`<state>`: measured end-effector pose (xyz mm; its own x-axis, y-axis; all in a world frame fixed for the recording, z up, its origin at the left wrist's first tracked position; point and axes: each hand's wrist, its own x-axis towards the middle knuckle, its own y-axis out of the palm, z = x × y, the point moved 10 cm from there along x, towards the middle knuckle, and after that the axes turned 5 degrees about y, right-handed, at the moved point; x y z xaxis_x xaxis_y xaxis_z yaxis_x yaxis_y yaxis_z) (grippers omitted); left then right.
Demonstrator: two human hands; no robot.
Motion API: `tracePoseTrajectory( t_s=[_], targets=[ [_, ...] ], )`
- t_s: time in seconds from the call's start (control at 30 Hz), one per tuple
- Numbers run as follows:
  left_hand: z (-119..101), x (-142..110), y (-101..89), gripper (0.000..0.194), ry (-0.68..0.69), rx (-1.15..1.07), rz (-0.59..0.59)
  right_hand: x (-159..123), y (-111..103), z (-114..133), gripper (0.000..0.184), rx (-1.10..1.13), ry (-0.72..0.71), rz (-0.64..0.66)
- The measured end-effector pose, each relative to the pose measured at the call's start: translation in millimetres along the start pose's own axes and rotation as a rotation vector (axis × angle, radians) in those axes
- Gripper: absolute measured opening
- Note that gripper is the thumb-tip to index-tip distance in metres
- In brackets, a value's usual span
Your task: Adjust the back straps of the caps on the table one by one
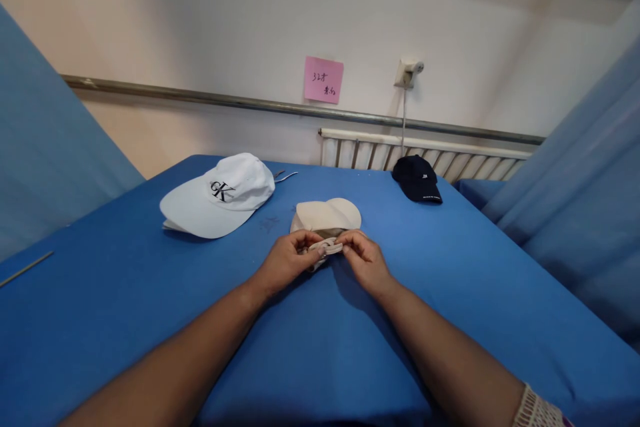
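Observation:
A beige baseball cap point(325, 215) lies on the blue-covered table, its back strap point(327, 247) turned toward me. My left hand point(294, 255) pinches the strap from the left, thumb on top. From the right, the thumb and fingers of my right hand point(366, 259) grip the strap's other end. The buckle details between my fingertips are too small to make out. To the left rests a white cap point(233, 190) with black letters on its front. A black cap point(418, 179) sits at the far right.
The blue table cover point(150, 320) spreads beneath everything. A thin stick point(26, 269) lies at the left edge. Behind the table are a radiator point(370, 150), a metal rail point(240, 103), a pink note point(323, 80) and a plugged socket point(406, 73). Blue curtains point(585, 193) hang on both sides.

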<state>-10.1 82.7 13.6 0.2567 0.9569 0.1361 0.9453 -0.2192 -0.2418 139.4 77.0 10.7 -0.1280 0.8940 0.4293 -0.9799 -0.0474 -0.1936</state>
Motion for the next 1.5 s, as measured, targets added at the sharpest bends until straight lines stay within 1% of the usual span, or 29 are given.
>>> tracePoseTrajectory(
  t_s=[0.1,0.17,0.23,0.4,0.53,0.63,0.7,0.8,0.9,1.0,1.07,1.13,1.23,1.33,1.5],
  targets=[
    [-0.6,0.4,-1.9,0.033,0.005,-0.007,-0.029,-2.1,5.2,18.0,0.020,-0.125,-0.109,0.038],
    [1.3,0.9,-5.3,0.032,-0.010,-0.051,-0.056,-3.2,8.9,24.8,0.024,-0.187,-0.137,0.051],
    [3.9,1.5,-6.4,0.032,-0.033,-0.114,-0.054,-3.2,11.0,28.0,0.027,-0.253,-0.148,0.040],
    [7.9,2.3,-4.2,0.033,-0.065,-0.171,-0.009,-1.1,14.9,31.4,0.015,-0.438,-0.195,-0.009],
    [9.0,3.9,-2.7,0.033,-0.050,-0.147,-0.001,-0.3,18.4,32.5,0.017,-0.562,-0.227,-0.015],
    [6.6,5.7,-3.3,0.032,-0.014,-0.067,-0.011,0.3,15.0,33.9,0.018,-0.609,-0.220,-0.041],
    [0.2,6.0,-7.7,0.031,0.041,0.031,-0.054,0.0,11.6,37.6,0.016,-0.609,-0.222,-0.056],
    [-15.7,3.3,-13.5,0.023,0.150,0.245,-0.118,-2.0,5.9,48.0,0.013,-0.574,-0.249,-0.072],
    [-31.5,-1.1,-11.3,0.017,0.258,0.447,-0.126,-5.0,1.9,59.4,0.012,-0.535,-0.290,-0.070],
    [-40.3,-3.6,-7.5,0.020,0.329,0.519,-0.122,-6.5,-0.9,64.1,0.012,-0.512,-0.317,-0.067],
    [-37.0,-2.2,-3.2,0.021,0.305,0.499,-0.077,-5.2,-3.4,60.8,0.013,-0.481,-0.309,-0.078],
    [-28.6,-0.3,2.3,0.021,0.238,0.455,-0.009,-2.4,-5.5,53.0,0.013,-0.439,-0.278,-0.088],
    [-18.7,0.6,7.5,0.029,0.161,0.408,0.049,0.9,-5.1,42.6,0.013,-0.386,-0.245,-0.079],
    [-15.9,1.0,5.8,0.030,0.135,0.431,0.021,1.1,-2.9,40.9,0.013,-0.363,-0.251,-0.063],
    [-20.5,1.2,2.5,0.028,0.155,0.518,-0.039,0.8,-1.9,42.3,0.012,-0.369,-0.262,-0.057]
  ],
)
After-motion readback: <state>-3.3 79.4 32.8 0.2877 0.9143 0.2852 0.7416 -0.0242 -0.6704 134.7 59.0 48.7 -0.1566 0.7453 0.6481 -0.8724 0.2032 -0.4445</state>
